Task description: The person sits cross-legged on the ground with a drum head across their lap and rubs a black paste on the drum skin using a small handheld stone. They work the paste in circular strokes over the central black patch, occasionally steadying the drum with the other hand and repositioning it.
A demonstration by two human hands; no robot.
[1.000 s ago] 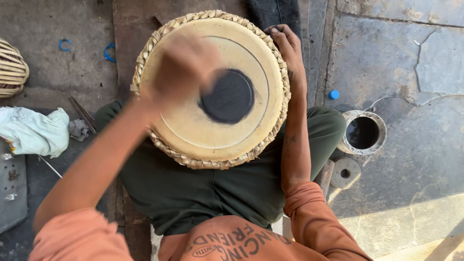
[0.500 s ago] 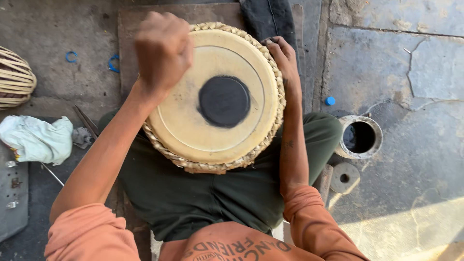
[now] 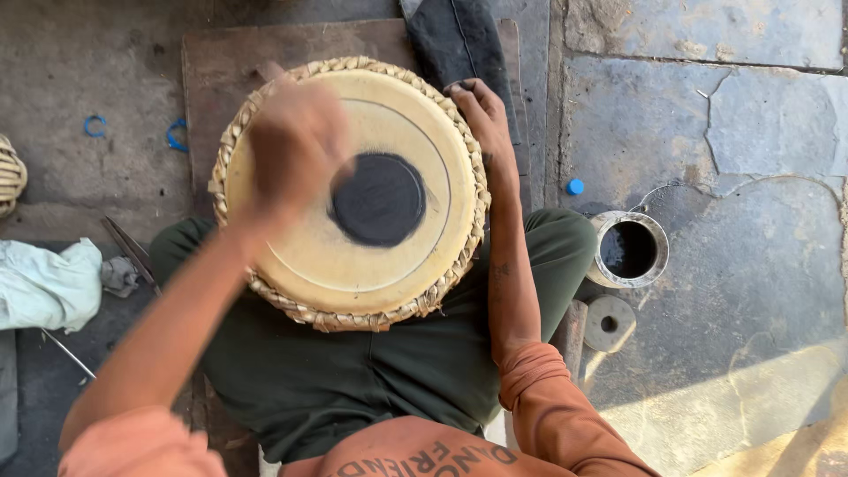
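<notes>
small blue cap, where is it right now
In the head view the small blue cap lies on the stone floor to the person's right, just above the round tin of black paste and right of the drum.

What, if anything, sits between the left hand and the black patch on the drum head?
Nothing visible does. The left hand, motion-blurred, is over the drum head just left of the black patch, with only bare skin between them. The right hand grips the far rim, clear of the patch.
</notes>
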